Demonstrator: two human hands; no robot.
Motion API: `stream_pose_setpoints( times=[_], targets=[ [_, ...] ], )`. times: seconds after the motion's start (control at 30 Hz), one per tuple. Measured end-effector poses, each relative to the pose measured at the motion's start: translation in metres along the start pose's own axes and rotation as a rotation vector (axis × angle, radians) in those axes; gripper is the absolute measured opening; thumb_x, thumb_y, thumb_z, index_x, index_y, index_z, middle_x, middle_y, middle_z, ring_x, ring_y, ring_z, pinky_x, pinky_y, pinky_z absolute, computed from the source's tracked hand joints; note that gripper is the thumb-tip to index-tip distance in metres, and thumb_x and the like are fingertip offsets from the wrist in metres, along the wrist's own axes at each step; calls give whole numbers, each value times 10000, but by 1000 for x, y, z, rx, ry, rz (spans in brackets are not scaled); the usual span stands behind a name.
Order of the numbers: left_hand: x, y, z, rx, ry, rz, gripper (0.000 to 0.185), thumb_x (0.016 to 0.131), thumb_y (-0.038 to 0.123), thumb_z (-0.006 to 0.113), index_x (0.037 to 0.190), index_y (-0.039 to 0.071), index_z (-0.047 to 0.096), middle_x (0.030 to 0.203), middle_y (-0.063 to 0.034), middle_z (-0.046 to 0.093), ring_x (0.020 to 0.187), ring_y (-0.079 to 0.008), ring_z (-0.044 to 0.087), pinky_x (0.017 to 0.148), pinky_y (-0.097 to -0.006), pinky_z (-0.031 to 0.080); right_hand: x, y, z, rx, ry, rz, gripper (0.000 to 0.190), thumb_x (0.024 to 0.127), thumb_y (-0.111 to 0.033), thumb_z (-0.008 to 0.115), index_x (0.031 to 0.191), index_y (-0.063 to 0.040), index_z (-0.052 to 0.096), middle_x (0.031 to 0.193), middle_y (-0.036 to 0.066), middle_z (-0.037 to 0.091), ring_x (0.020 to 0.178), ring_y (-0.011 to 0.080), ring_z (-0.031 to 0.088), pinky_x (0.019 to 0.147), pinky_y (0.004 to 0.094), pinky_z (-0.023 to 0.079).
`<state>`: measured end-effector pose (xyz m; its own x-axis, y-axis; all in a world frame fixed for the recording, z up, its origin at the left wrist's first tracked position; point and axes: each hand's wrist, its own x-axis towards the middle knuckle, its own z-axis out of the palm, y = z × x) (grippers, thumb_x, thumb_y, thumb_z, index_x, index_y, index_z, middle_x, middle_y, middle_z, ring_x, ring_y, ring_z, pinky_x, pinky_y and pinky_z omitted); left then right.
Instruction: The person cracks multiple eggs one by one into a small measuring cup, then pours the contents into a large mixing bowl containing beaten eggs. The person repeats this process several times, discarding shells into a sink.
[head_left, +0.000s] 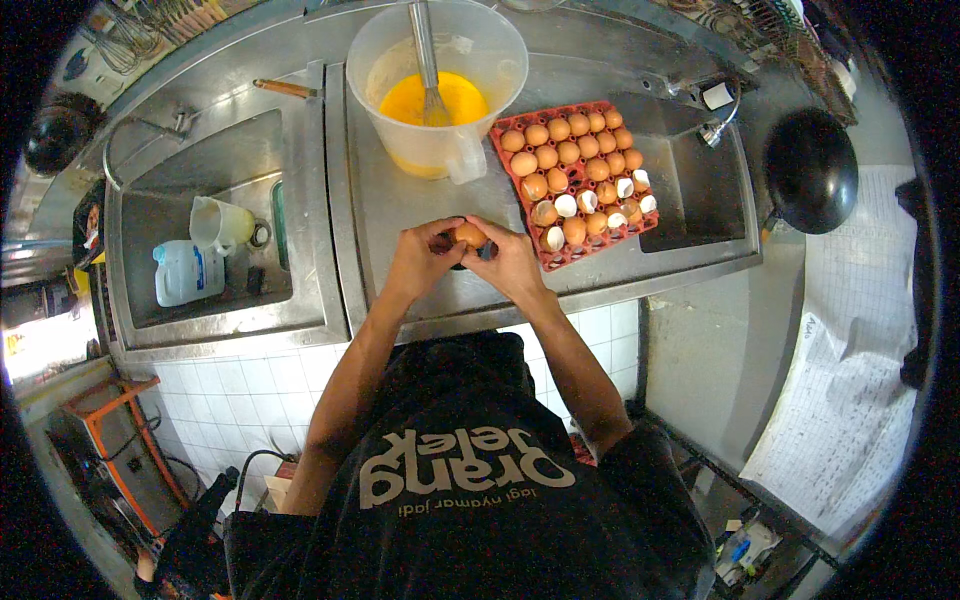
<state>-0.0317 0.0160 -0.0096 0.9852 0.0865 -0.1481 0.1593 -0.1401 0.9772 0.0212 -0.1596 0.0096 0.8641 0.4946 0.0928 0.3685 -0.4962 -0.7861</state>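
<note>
My left hand (421, 261) and my right hand (511, 261) meet around a brown egg (470, 235), with fingertips and thumbs on its shell. Beneath the egg is a small dark bowl (487, 252), mostly hidden by my hands. Beyond them stands a large translucent plastic jug (382, 139) with yellow beaten egg (397, 103) in it. A metal whisk (426, 56) leans upright inside the jug. To the right lies a red egg tray (531, 187). Whole brown eggs (568, 152) fill its far rows, and cracked shells (565, 205) sit in the nearer ones.
A sink (247, 315) on the left holds a bluish plastic bottle (189, 274) and a smaller jug (217, 225). Partly under the tray's right side is another sink basin (712, 195). A black wok (811, 171) hangs at right. Part of a person's sleeve (187, 525) shows lower left.
</note>
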Motion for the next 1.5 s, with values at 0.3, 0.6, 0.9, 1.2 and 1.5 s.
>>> stream_pose_setpoints(
  times=[0.3,0.6,0.9,1.2,1.5],
  targets=[
    [5,3,-14,204,-29,162,382,844,-9,715,1223,23,680,1097,-134,722,950,-201,713,835,-325,584,9,10,-5,-26,-92,-151,536,778,-129,772,1285,-22,638,1202,208,673,1055,348,684,909,393,559],
    [1,25,-27,357,-52,231,373,882,7,697,1250,42,646,1202,-133,677,1052,-235,693,879,-331,571,7,16,-24,215,-182,-9,437,892,-83,734,1318,-56,638,1049,79,664,910,184,654,814,293,541],
    [13,19,22,-421,-205,-120,440,983,149,660,1365,-20,524,1194,-121,664,954,-157,669,839,-299,546,-11,29,-47,672,49,439,380,906,-128,763,1267,-53,668,1091,27,713,911,60,639,759,228,523],
    [1,11,-18,-80,68,50,416,998,198,639,1367,33,540,1254,-95,635,980,-148,640,847,-309,525,13,40,-119,-426,250,22,641,816,-270,806,1357,-21,571,1247,230,650,1139,410,617,979,480,491],
    [-60,-40,-98,-101,471,-76,302,1030,244,605,1220,13,643,1090,-86,703,825,-149,660,745,-279,521,-33,37,27,-186,-257,232,614,925,-202,690,1429,33,431,1325,253,585,1192,413,583,1015,488,463]
  ],
)
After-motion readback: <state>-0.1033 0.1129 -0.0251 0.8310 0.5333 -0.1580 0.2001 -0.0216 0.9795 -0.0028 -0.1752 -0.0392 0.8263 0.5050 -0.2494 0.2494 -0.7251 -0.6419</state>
